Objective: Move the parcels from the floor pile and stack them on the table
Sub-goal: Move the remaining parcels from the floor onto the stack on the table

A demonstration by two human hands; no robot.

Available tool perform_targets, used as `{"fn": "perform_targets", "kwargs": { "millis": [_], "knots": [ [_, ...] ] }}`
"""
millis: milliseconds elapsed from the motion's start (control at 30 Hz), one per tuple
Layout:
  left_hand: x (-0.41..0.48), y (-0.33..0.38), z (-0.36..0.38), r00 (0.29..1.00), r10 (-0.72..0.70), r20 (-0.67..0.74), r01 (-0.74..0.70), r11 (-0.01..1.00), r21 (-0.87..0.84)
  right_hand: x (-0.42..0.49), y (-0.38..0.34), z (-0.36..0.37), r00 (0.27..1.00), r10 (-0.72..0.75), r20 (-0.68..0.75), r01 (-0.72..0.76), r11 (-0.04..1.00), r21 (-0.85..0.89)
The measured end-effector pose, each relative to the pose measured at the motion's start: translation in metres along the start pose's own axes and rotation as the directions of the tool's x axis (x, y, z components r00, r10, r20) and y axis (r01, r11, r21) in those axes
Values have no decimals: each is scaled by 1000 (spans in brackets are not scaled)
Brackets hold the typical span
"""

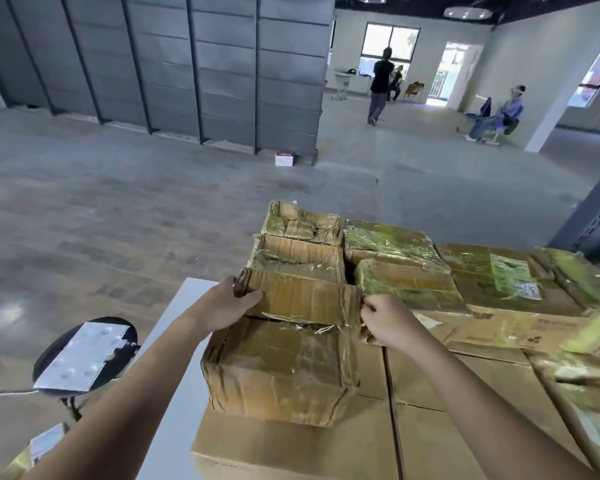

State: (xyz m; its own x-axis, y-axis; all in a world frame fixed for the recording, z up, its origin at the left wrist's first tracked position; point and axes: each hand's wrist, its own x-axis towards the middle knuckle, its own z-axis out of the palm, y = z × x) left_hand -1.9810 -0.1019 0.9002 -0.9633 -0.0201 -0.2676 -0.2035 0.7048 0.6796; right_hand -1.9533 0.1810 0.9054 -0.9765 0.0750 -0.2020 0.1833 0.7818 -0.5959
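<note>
Crowding the gripped parcel (302, 299): taped boxes (395, 244) behind, black stool (54, 348) at left.

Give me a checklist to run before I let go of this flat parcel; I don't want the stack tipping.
1. Left hand grips the left end of the flat parcel: ok.
2. Right hand pinches its right end: ok.
3. Flat parcel fully seated on the crumpled box below: cannot tell; a dark gap shows under its near edge.
4. Crumpled box rests on the large carton: ok.
5. Large carton fully on the white table: cannot tell; the near edge is out of view.
</note>
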Motion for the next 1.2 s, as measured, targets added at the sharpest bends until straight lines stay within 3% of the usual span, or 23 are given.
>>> {"fn": "perform_targets", "kwargs": {
  "millis": [167,400,567,867,1200],
  "knots": [
    [-28,1,1,995,-50,-84,46,998,-52,-15,-1,-16,969,-139,-204,100,977,-190],
    [-80,-11,-3,956,-89,-280,93,996,-1,-54,-27,-10,907,-339,-249,278,928,-249],
    [-140,-41,-7,928,-113,-354,122,993,4,-81,-62,28,841,-504,-195,475,861,-179],
    [-219,-137,-52,839,-214,-501,213,975,-59,-130,-158,141,736,-677,-12,676,736,-32],
    [-269,-342,-128,802,-315,-508,270,949,-162,-177,-271,358,615,-725,310,776,627,-71]
  ]
}}
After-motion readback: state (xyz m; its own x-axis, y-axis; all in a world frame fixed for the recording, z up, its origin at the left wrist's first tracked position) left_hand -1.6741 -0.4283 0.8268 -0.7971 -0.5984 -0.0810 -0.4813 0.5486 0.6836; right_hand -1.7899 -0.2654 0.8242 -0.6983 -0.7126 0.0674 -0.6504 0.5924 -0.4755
